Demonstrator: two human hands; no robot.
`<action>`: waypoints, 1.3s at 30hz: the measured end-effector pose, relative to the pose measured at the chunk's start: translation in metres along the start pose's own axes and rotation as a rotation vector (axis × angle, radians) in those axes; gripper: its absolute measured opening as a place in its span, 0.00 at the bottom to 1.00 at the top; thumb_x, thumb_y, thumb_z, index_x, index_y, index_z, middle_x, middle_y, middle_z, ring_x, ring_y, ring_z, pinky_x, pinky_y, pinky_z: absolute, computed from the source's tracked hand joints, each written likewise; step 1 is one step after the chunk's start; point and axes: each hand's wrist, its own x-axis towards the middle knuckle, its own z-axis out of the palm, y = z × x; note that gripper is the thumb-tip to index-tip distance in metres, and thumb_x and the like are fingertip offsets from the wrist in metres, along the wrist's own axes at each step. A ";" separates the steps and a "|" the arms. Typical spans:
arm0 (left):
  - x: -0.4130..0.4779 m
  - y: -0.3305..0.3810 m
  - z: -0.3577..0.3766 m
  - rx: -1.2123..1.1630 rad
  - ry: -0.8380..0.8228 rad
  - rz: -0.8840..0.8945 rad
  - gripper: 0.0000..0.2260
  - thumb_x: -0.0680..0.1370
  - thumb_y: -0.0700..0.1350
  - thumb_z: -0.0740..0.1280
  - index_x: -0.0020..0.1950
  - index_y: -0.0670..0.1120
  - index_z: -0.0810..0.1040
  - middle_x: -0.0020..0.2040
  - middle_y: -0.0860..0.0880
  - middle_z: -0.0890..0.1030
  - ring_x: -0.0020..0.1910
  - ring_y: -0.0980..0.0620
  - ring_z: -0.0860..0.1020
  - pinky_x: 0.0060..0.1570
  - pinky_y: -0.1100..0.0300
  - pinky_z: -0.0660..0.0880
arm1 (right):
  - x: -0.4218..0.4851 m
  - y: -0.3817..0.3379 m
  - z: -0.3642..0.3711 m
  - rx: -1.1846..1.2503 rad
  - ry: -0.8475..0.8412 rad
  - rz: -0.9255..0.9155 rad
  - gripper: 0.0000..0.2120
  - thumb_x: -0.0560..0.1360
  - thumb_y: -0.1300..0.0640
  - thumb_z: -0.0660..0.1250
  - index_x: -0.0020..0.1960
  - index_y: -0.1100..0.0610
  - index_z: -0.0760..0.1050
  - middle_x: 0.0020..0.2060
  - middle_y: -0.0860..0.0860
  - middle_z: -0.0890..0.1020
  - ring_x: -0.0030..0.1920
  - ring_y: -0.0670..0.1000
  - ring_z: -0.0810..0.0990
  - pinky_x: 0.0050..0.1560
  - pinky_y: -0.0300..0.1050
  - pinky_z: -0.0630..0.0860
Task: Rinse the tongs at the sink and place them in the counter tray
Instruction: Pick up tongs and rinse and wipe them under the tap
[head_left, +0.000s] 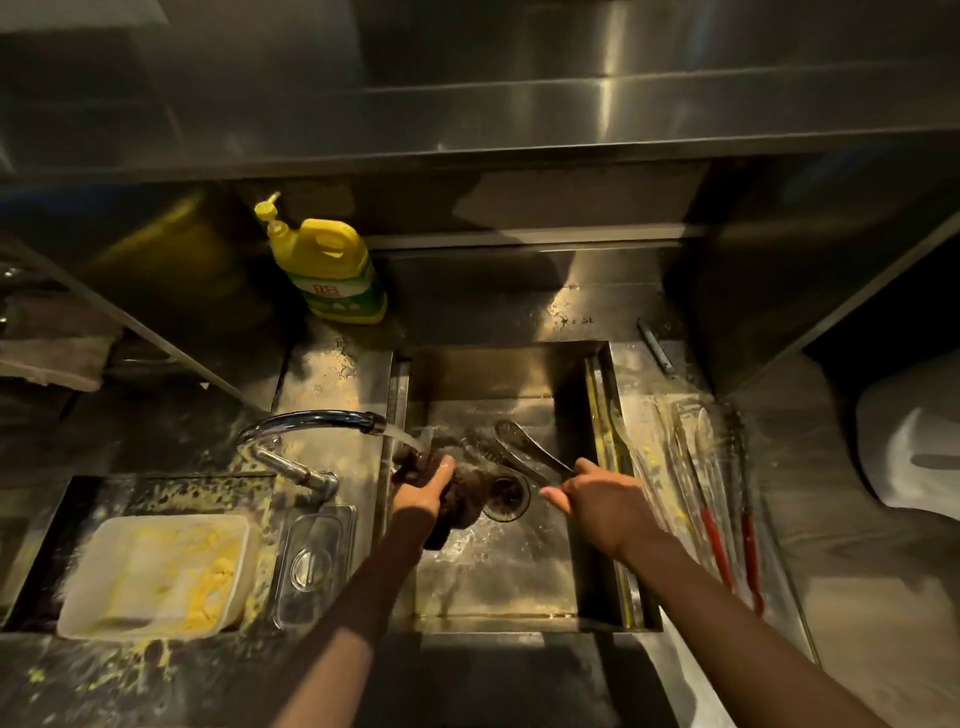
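Note:
Over the steel sink (498, 582), my right hand (602, 501) grips the handle end of metal tongs (511, 441), whose scalloped tips point toward the running water. My left hand (423, 491) holds a dark scrubbing pad (462, 499) under the stream from the curved faucet (311, 418). On the counter to the right of the sink lies a clear tray (665, 452) with red-handled tongs (717, 545) in it.
A yellow detergent bottle (327, 265) stands behind the sink at the left. A white container with yellow batter (161, 571) and a clear lid (317, 561) sit left of the sink. A white object (909, 452) is at the far right.

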 end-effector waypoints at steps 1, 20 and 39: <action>-0.005 -0.001 0.003 -0.006 0.000 0.001 0.23 0.76 0.49 0.72 0.65 0.36 0.77 0.60 0.40 0.80 0.61 0.42 0.77 0.60 0.59 0.69 | 0.000 0.000 0.005 0.029 0.019 0.016 0.25 0.81 0.36 0.54 0.39 0.50 0.79 0.66 0.51 0.79 0.68 0.47 0.75 0.59 0.44 0.75; -0.095 0.012 0.030 0.057 -0.083 0.252 0.19 0.74 0.41 0.73 0.64 0.41 0.76 0.58 0.45 0.81 0.52 0.52 0.80 0.48 0.62 0.74 | -0.043 0.026 -0.021 0.612 0.217 -0.120 0.13 0.83 0.45 0.58 0.49 0.50 0.78 0.43 0.51 0.78 0.44 0.51 0.76 0.46 0.51 0.75; -0.154 0.075 0.062 0.151 -0.506 0.509 0.13 0.74 0.42 0.74 0.57 0.46 0.80 0.54 0.47 0.83 0.51 0.50 0.80 0.53 0.60 0.77 | -0.139 0.036 -0.093 0.828 0.650 0.045 0.07 0.79 0.53 0.68 0.46 0.56 0.79 0.52 0.47 0.74 0.54 0.46 0.76 0.57 0.41 0.71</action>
